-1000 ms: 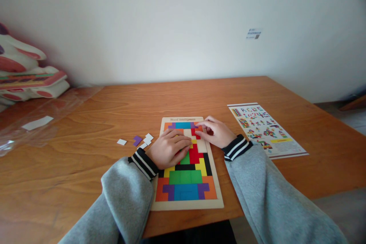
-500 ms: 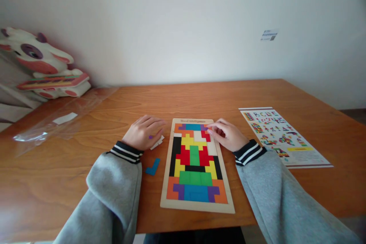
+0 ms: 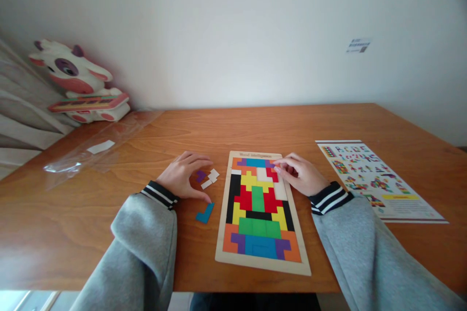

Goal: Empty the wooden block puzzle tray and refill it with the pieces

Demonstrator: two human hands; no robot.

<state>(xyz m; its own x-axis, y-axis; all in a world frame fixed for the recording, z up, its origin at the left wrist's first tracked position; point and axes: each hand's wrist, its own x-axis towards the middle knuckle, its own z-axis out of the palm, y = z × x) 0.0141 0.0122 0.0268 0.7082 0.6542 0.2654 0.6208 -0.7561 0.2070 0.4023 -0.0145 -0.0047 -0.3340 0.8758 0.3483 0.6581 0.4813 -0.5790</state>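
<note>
My left hand (image 3: 181,175) is open over the table left of the puzzle, its thumb apart from the fingers. The thumb tip is right by a blue L-shaped piece (image 3: 205,214). Between its thumb and fingers lie a purple piece (image 3: 200,176) and white pieces (image 3: 210,179). At the upper right of the wooden puzzle board (image 3: 223,233), my right hand (image 3: 302,174) has its fingertips drawn together beside a purple piece and a red piece (image 3: 272,174). Whether anything is pinched there is hidden. Coloured block pieces fill most of the board.
A printed pattern sheet (image 3: 401,209) lies to the right. On the left are a clear plastic bag (image 3: 78,167) with a white label and a cow-shaped toy keyboard (image 3: 91,102) against the wall. Behind the table stands a white wall (image 3: 233,34) with a small sticker.
My left hand has spread its thumb away from the fingers, down toward the blue piece, uncovering the purple and white pieces. My right hand stays at the board's upper right. The view has shifted slightly left.
</note>
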